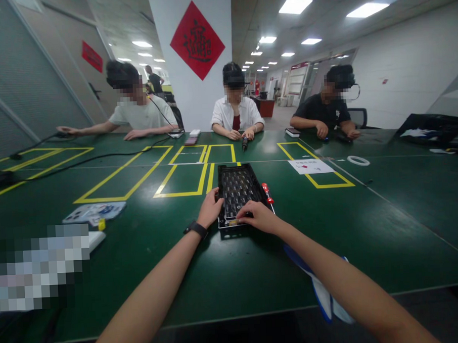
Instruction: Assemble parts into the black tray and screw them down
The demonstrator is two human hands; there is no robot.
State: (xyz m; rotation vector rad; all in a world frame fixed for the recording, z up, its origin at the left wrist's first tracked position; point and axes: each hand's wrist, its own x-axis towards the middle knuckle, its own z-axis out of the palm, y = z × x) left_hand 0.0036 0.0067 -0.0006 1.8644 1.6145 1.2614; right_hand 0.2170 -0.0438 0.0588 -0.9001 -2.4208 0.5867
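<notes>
A black case (257,183) lies on the green table in front of me, with rows of small metal pieces that look like screwdriver bits (235,186). My left hand (210,208), a dark band at its wrist, grips the left side of the case. Over the near right corner of the case is my right hand (257,215), thumb and fingers pinched together. What the pinch holds, if anything, is too small to make out. Just beneath those fingertips a small yellowish strip (232,222) shows at the near end. A red-handled screwdriver (267,192) lies against the right side of the case.
Blue-and-white gloves (325,291) lie under my right forearm. Left are a phone-like item (96,211), a yellow piece (102,224) and a blurred stack. A paper sheet (311,167) and white ring (352,159) lie right. Three people sit opposite; a black cable (95,158) crosses the left.
</notes>
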